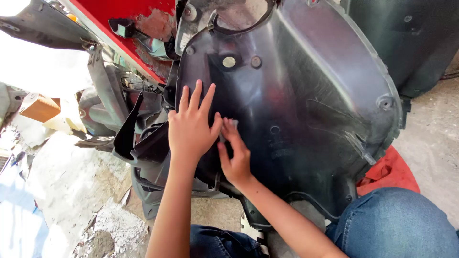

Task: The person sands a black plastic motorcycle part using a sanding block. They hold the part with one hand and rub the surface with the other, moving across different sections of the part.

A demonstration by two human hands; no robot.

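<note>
Head view: left hand (pixel 190 125) (flat) and right hand (pixel 234 153) touch black panel (pixel 306 95).

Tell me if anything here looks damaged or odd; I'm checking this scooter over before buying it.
Yes. The red body panel at the top has a patch where the paint has peeled to a dull, rusty-looking brown. The large black plastic cover under the left hand and right hand shows scuffs and scratches near its right edge.
</note>
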